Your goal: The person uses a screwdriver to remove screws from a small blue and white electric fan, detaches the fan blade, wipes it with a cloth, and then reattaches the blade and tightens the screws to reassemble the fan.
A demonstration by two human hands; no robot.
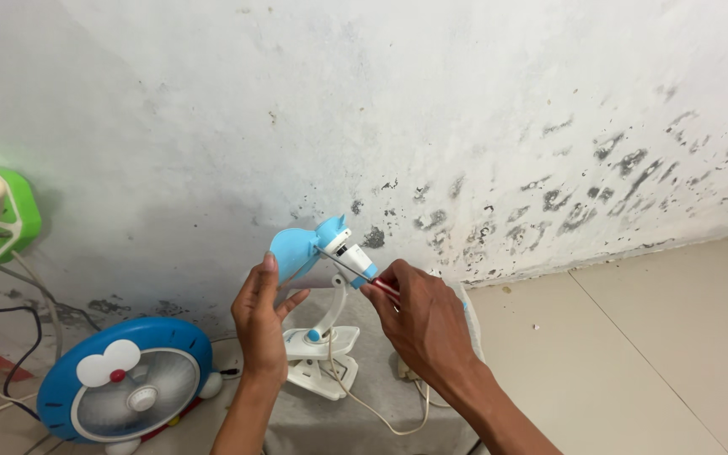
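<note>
We hold a small blue clip fan [318,253] up before the stained wall [465,109] and work at it with a screwdriver [362,274].

Our left hand [261,316] is curled around the fan's rounded blue housing, fingers pressed to its back. Our right hand [423,316] pinches the red-handled screwdriver, its thin shaft reaching up-left onto the housing. Under the grip hang the fan's white neck and clamp base. Farther left of our left hand stands a round blue cartoon-faced fan [132,379], and beyond it a green power strip [10,211].
</note>
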